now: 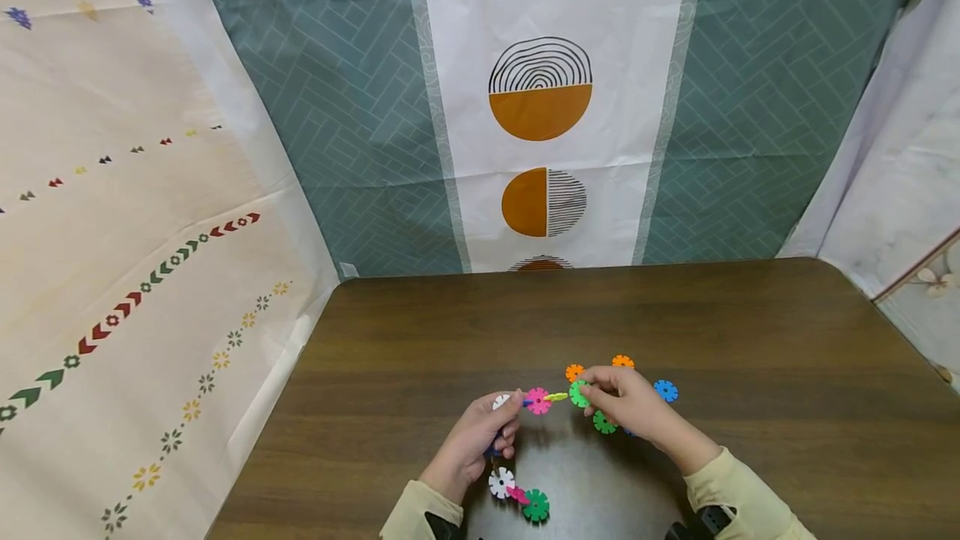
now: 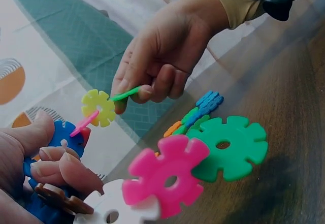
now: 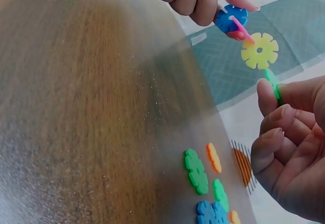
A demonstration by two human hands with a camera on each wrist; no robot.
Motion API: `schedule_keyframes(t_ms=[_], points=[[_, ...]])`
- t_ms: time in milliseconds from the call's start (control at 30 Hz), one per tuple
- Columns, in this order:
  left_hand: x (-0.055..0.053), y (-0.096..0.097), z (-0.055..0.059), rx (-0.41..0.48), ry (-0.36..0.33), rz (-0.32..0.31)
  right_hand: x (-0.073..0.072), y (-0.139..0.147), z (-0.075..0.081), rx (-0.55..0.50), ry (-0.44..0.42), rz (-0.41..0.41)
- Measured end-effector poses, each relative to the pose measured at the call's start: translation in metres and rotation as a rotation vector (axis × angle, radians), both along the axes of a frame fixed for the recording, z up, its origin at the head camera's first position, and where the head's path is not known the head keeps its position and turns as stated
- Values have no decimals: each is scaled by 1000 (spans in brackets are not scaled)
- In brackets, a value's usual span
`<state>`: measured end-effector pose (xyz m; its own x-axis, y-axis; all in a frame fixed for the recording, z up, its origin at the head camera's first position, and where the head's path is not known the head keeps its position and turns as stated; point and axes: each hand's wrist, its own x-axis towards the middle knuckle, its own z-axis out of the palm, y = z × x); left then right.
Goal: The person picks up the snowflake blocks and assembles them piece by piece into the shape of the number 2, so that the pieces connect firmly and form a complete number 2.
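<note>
In the head view my left hand [image 1: 476,440] grips a chain of slotted plastic flower discs near its middle. A white disc [image 1: 502,482], a pink disc [image 2: 167,176] and a dark green disc [image 1: 536,506] hang from the chain's lower end. From the grip, a blue disc [image 2: 66,135], another pink disc [image 1: 538,401] and a yellow disc [image 3: 259,51] stretch toward my right hand [image 1: 633,402]. Thumb and forefinger of that hand pinch a light green disc [image 3: 272,85] edge-on, right at the yellow disc's rim. My left fingers partly hide the chain's middle.
Loose discs lie on the brown wooden table [image 1: 375,373] around the right hand: orange [image 1: 622,362], blue [image 1: 665,391] and green [image 1: 604,422]. Beyond the table's far edge hangs a teal and white patterned cloth [image 1: 352,107].
</note>
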<state>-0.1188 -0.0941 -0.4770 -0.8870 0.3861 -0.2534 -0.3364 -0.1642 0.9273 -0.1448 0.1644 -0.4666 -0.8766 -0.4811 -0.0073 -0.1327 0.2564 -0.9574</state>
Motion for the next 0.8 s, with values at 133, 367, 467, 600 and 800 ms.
schedule_keyframes(t_ms=[133, 367, 467, 600, 800], points=[[-1, 1, 0, -12, -1, -1, 0, -1, 3, -16, -24, 17], [1, 4, 1, -21, -9, 1, 3, -5, 5, -39, -41, 22], [2, 6, -1, -23, -7, 13, 4, -8, 4, -46, -58, 7], [3, 10, -4, -20, -10, 30, 5, -12, 1, -37, -56, -32], [4, 9, -3, -53, 3, 50, 7, -18, -1, 9, 1, -63]])
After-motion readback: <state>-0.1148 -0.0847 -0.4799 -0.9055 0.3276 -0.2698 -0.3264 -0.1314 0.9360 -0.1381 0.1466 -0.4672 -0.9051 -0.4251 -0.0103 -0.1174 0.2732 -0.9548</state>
